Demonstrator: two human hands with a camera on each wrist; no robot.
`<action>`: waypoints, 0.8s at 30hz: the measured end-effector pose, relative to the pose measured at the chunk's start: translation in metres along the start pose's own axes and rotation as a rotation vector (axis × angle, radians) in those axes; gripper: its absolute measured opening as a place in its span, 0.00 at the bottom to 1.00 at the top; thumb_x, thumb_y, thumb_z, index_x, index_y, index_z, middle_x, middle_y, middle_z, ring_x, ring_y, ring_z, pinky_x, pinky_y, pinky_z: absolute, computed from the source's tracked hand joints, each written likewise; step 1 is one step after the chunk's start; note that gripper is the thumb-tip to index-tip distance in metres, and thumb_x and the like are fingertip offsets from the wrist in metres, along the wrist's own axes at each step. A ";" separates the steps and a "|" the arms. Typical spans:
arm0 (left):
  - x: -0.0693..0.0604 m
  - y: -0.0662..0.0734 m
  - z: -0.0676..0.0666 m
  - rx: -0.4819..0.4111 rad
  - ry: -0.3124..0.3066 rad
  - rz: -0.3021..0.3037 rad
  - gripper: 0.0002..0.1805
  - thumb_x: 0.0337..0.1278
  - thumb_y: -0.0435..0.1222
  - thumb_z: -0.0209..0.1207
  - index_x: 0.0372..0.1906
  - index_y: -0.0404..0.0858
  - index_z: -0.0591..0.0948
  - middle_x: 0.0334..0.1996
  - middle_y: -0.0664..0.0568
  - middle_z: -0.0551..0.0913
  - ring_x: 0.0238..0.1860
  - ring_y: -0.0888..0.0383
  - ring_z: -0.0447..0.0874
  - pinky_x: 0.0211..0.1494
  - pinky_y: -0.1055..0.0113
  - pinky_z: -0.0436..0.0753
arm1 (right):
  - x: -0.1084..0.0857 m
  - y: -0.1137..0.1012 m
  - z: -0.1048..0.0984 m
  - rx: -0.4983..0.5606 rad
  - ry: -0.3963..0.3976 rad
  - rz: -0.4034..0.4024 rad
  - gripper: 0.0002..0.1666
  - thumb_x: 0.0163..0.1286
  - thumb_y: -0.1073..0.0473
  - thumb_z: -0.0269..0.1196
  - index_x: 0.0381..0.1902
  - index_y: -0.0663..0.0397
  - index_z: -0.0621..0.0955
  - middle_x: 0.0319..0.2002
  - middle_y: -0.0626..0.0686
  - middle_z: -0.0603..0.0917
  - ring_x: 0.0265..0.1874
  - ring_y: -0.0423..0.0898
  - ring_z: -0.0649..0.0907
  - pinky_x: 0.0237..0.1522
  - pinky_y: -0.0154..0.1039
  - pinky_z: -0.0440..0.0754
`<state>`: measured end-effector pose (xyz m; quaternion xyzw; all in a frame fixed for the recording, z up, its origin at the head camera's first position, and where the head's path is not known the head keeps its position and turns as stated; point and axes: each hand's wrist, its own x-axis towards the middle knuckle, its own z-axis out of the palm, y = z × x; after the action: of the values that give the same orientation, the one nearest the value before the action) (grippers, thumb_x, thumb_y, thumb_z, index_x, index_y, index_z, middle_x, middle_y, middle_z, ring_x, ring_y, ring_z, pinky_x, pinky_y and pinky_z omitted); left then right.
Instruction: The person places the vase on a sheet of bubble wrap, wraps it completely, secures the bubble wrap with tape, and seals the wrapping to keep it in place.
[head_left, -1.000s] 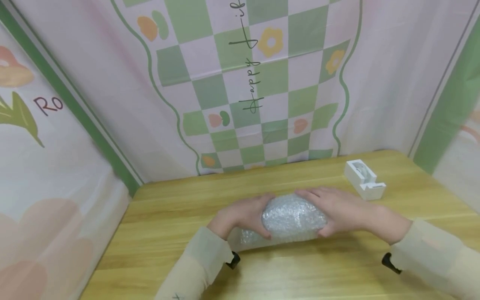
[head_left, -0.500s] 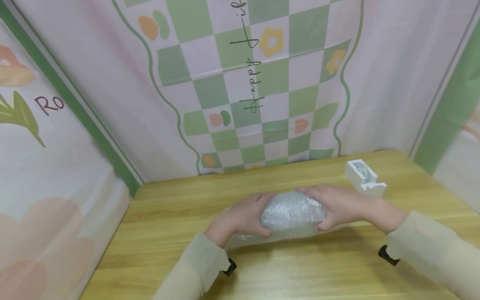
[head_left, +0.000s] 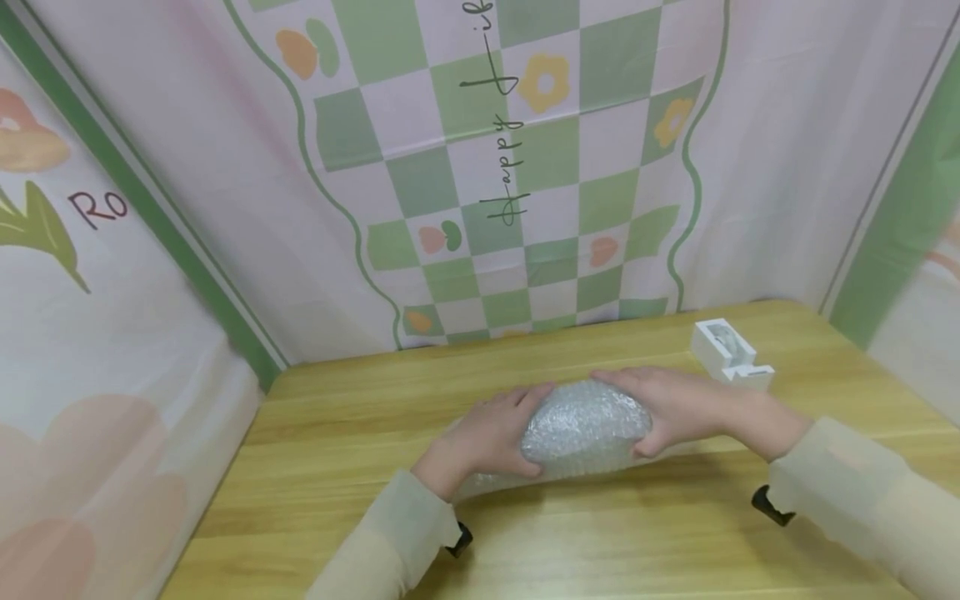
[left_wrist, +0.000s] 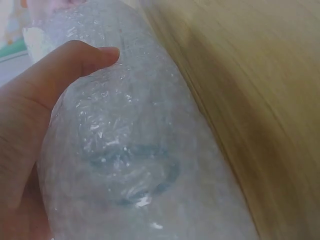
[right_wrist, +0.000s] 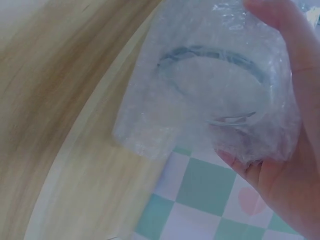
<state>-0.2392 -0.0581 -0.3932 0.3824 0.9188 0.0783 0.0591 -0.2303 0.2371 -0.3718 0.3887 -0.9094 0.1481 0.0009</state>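
Observation:
A roll-shaped bundle of bubble wrap lies sideways over the wooden table, held at both sides. My left hand grips its left part, thumb on the near side and fingers over the top. My right hand grips the right part in the same way. In the left wrist view the left thumb presses the wrap, through which a dark ring shape shows. The right wrist view shows a similar ring inside the wrap's end, with the right hand curled around it. The wrapped object itself is blurred by the layers.
A white tape dispenser stands at the table's back right, just behind my right wrist. The wooden table reaches back to a hanging cloth with green checks and flowers. More printed cloth hangs at both sides.
Both hands have shifted slightly, the right one a little up and left, still around the wrap. The bundle has turned a little between them, and its loose ends lie slightly differently.

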 end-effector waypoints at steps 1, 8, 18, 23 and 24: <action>0.000 0.000 0.000 0.004 -0.001 0.001 0.63 0.51 0.52 0.75 0.84 0.46 0.46 0.76 0.46 0.64 0.72 0.47 0.68 0.69 0.48 0.75 | -0.001 0.000 0.000 0.002 0.003 0.006 0.63 0.46 0.46 0.80 0.74 0.69 0.65 0.64 0.66 0.77 0.59 0.62 0.80 0.59 0.61 0.80; 0.001 -0.002 -0.001 -0.003 -0.020 0.018 0.62 0.54 0.52 0.73 0.84 0.43 0.45 0.77 0.44 0.62 0.73 0.47 0.67 0.71 0.51 0.73 | -0.004 0.000 0.000 0.021 0.001 0.027 0.63 0.48 0.42 0.79 0.75 0.62 0.65 0.67 0.64 0.73 0.57 0.62 0.80 0.55 0.61 0.82; 0.002 -0.007 -0.003 -0.188 -0.060 -0.015 0.61 0.57 0.50 0.71 0.84 0.45 0.43 0.79 0.43 0.59 0.75 0.48 0.63 0.75 0.55 0.67 | -0.008 0.006 0.000 -0.136 0.063 -0.040 0.55 0.61 0.44 0.74 0.77 0.62 0.64 0.67 0.66 0.74 0.63 0.66 0.76 0.62 0.63 0.77; 0.001 -0.007 -0.001 -0.212 -0.029 0.013 0.61 0.58 0.50 0.71 0.84 0.53 0.41 0.79 0.44 0.59 0.74 0.48 0.64 0.73 0.53 0.70 | -0.013 0.008 0.001 -0.163 0.101 -0.069 0.51 0.66 0.42 0.71 0.77 0.60 0.63 0.69 0.67 0.72 0.65 0.67 0.75 0.61 0.65 0.76; 0.001 -0.008 0.000 -0.206 -0.020 0.030 0.60 0.59 0.50 0.71 0.84 0.55 0.41 0.79 0.45 0.58 0.74 0.47 0.64 0.73 0.53 0.71 | -0.013 0.008 0.001 -0.159 0.101 -0.071 0.51 0.67 0.42 0.70 0.78 0.59 0.63 0.70 0.66 0.72 0.65 0.67 0.74 0.61 0.65 0.76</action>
<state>-0.2454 -0.0623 -0.3951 0.3889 0.8993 0.1697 0.1060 -0.2267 0.2516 -0.3769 0.4113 -0.9028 0.0946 0.0829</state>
